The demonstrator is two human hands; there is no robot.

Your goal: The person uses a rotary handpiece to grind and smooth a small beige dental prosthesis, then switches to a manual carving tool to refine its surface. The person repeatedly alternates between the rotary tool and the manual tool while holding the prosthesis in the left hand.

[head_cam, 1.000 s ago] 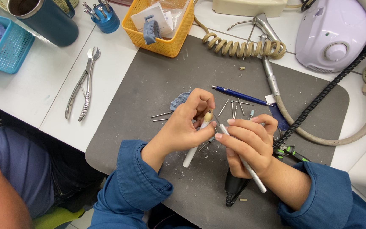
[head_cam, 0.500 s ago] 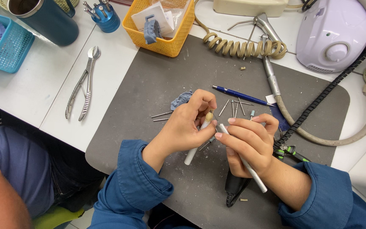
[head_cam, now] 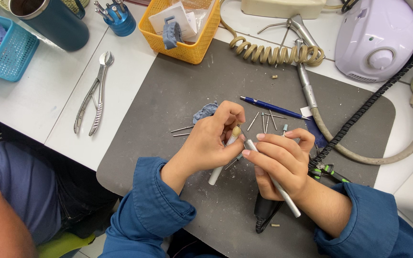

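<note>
Left hand: my left hand (head_cam: pixel 213 143) is clenched round a white stick (head_cam: pixel 217 168), pinching its small beige tip (head_cam: pixel 236 131) between thumb and forefinger, over the middle of the grey mat (head_cam: pixel 178 95).

Right hand: my right hand (head_cam: pixel 283 160) grips a slim silver tool (head_cam: pixel 285 196) like a pencil, its working end laid against the beige tip.

Technique: I judge this goes best with both wrists resting on the mat, a light touch, and the stick turned slowly under the tool (not the tool round the stick).

Change: set against the frame half a second back, neither hand has shifted that I can see; grips and tool angle match.

Near the hands: loose metal burs (head_cam: pixel 264 122) and a blue pen (head_cam: pixel 271 107) lie just beyond my fingers; a blue-grey lump (head_cam: pixel 204 112) sits by the left knuckles; a black handpiece (head_cam: pixel 266 215) lies under my right wrist.

Desk, left edge: steel pliers (head_cam: pixel 94 93) off the mat, a teal basket (head_cam: pixel 8 52) at the corner.

Desk, far edge: a yellow basket (head_cam: pixel 197 40), a coiled cord (head_cam: pixel 276 52), a pale lilac machine (head_cam: pixel 376 40).
</note>
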